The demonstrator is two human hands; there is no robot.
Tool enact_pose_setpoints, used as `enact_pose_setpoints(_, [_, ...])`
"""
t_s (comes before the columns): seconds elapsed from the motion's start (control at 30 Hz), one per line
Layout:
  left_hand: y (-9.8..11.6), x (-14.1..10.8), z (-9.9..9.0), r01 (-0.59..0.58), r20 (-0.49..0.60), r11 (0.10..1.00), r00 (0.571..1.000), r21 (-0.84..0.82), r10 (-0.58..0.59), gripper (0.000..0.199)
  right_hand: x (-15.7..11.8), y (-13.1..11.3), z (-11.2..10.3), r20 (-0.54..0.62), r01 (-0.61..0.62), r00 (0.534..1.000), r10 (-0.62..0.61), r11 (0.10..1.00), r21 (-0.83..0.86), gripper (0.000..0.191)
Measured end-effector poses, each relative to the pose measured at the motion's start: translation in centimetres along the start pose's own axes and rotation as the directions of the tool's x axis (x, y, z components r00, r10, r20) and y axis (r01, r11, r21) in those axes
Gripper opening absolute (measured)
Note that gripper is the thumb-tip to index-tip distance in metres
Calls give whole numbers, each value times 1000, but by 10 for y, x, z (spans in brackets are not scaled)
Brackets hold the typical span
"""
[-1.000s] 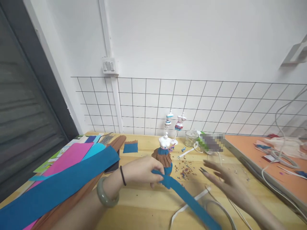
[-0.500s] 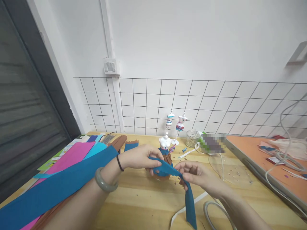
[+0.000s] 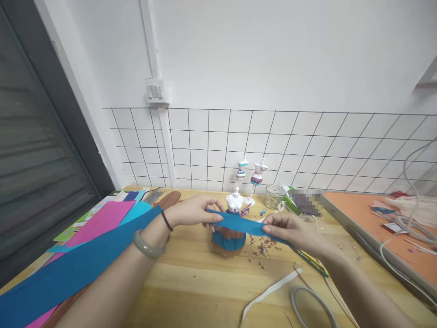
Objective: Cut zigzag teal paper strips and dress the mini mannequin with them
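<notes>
The left hand and the right hand each pinch a blue fabric strip, stretched in front of the white dress form. It covers the middle of the form; the strip's right end is hard to follow beneath the right hand. Something pixelated, right of the form, cannot be recognised. The form stands on a wooden table, before a white wall with black grid lines.
</notes>
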State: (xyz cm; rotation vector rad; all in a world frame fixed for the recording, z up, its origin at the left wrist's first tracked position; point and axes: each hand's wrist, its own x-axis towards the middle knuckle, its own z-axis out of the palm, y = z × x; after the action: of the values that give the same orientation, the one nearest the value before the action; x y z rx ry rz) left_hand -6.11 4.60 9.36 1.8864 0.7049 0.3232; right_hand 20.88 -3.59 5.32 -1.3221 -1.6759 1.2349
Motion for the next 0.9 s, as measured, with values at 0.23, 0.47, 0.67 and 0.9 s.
enact_pose_setpoints(0.23, [-14,16,6,-64,-311,998,948,28,70,22,6,-18,-15,-193,32,976,-102,941,-336,33])
enact_pose_setpoints(0.47, [-17,22,10,-79,-353,997,932,5,75,22,10,-10,-26,-236,15,965,-111,927,-376,32])
enact_pose_setpoints(0.67, [-21,24,13,-88,-365,996,928,-7,79,23,9,-6,-33,-239,44,960,-146,922,-385,39])
enact_pose_setpoints(0.9, [-17,18,14,-98,-366,995,927,-20,84,23,5,-12,-30,-249,46,957,-149,926,-375,40])
